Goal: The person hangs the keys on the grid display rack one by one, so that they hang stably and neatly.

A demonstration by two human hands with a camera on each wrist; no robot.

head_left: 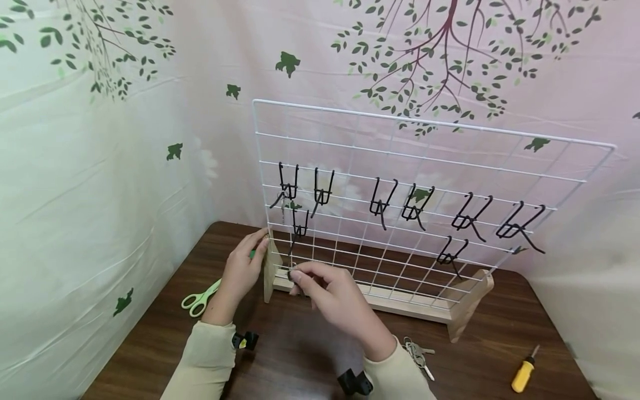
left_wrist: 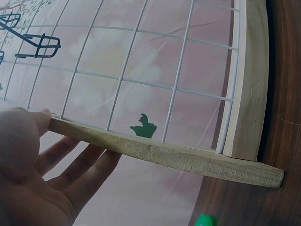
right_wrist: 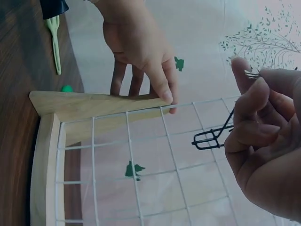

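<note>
A white wire grid panel [head_left: 435, 123] stands in a wooden base on a dark table [head_left: 310, 344], and several black hooks [head_left: 289, 186] hang on it. My left hand [head_left: 257, 247] lies with straight fingers against the stand's left wooden foot [head_left: 270, 275], thumb on its edge [left_wrist: 178, 157]. My right hand [head_left: 300, 276] is at the grid's lower left corner. There it pinches a small wire piece [right_wrist: 251, 73] between thumb and fingers, most of it hidden. One black hook [right_wrist: 211, 136] hangs just beyond those fingers.
Green scissors [head_left: 200, 300] lie left of the stand, a small green object [left_wrist: 203, 220] by the foot. A bunch of keys [head_left: 417, 353] and a yellow screwdriver [head_left: 524, 375] lie at the front right. A printed cloth backdrop surrounds the table.
</note>
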